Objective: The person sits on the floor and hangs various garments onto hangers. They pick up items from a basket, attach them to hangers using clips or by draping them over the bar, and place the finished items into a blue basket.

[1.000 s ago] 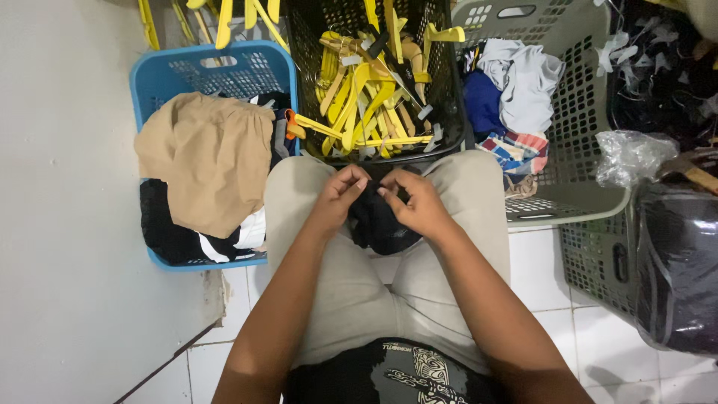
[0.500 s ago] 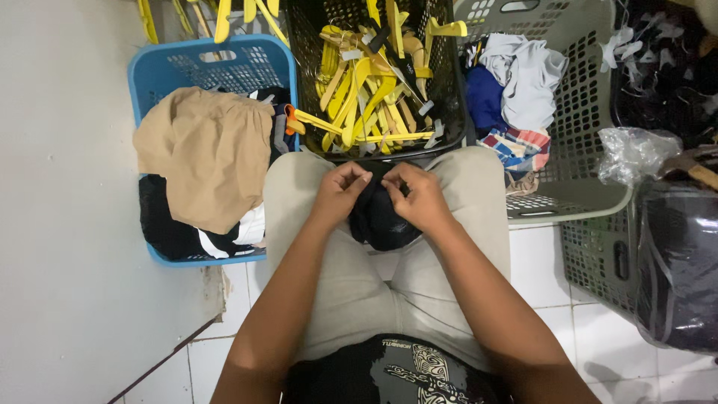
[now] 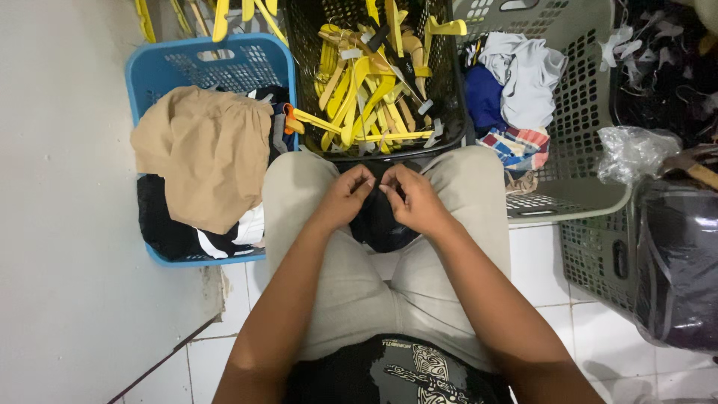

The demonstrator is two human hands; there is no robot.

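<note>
Sitting with knees apart in beige trousers (image 3: 351, 292), the person held a dark cloth (image 3: 378, 224) in the lap between the thighs. The left hand (image 3: 345, 198) and right hand (image 3: 413, 200) met over its upper edge, fingers curled and pinched shut on the fabric, fingertips almost touching each other; the rest of the cloth sagged down between the knees. Just beyond the left knee stood a blue basket (image 3: 161, 63), filled with clothes: a tan garment (image 3: 206, 153) draped over the top and front rim, with black and white pieces (image 3: 198, 239) under it. Straight ahead, touching the knees, was a black basket (image 3: 449, 97) heaped with yellow hangers (image 3: 359, 90), a few dark ones mixed in. Beside it on the right sat a grey basket (image 3: 580, 97) tilted toward the person, holding a grey shirt (image 3: 527, 71), a blue garment (image 3: 486, 97) and a plaid cloth (image 3: 520, 146). A second grey basket (image 3: 598, 258) stood near the right edge, next to a dark plastic-wrapped bundle (image 3: 677, 262) and a crumpled clear bag (image 3: 636, 153). More yellow hangers (image 3: 224, 15) lay beyond the blue basket.
</note>
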